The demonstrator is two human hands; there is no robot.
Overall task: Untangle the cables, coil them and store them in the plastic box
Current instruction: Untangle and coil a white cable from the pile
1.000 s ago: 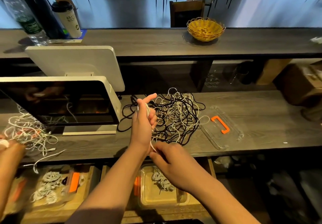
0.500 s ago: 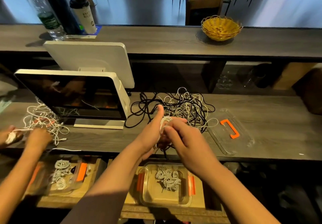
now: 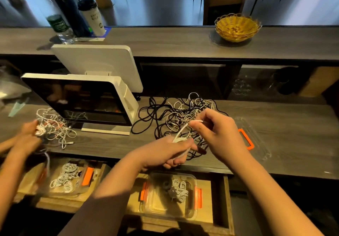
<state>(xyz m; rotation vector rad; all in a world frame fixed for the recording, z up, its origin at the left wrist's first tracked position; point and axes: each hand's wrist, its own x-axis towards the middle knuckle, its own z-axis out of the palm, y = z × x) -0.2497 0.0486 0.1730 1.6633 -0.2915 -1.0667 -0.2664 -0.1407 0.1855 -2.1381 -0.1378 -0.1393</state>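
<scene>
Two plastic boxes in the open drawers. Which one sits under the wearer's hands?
The right-hand plastic box, with orange clips on both ends, directly below the left hand. The other box sits further left, under another person's hands.

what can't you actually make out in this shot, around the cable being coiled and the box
Head view, the only view:
- White cable: how many loops are wound is hidden inside the left hand.
- Its free end, pinched by the right hand: connector too small to identify.
- Plastic box: count of stored coils blurred.
- Tangled pile: partly covered by both hands.

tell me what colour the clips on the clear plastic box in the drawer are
Orange clips, clearest in the head view.
</scene>
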